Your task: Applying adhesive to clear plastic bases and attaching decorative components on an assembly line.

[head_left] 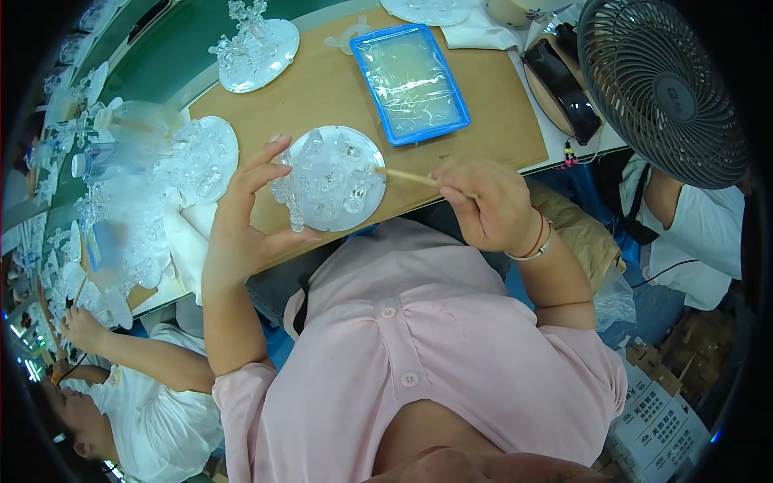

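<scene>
A round white plate (pixel 366 211) bearing a cluster of clear, glass-like pieces (pixel 326 173) lies near the table's front edge. My left hand (pixel 245 213) is at the plate's left side with its fingers spread and curved. The thumb is by the lower rim and the fingertips are beside a long clear piece (pixel 295 201); whether they touch it, I cannot tell. Pinched in my right hand (pixel 487 201) is a thin wooden stick (pixel 409 176), its tip at the plate's right rim, by the clear pieces.
Behind the plate, a blue-rimmed tray (pixel 463 113) has clear film over it. Another white plate (pixel 282 68) holds clear figures; more pieces and a plastic bottle (pixel 121 161) crowd the left. A black fan (pixel 668 92) stands right. A co-worker (pixel 153 394) sits at left, another person at far right.
</scene>
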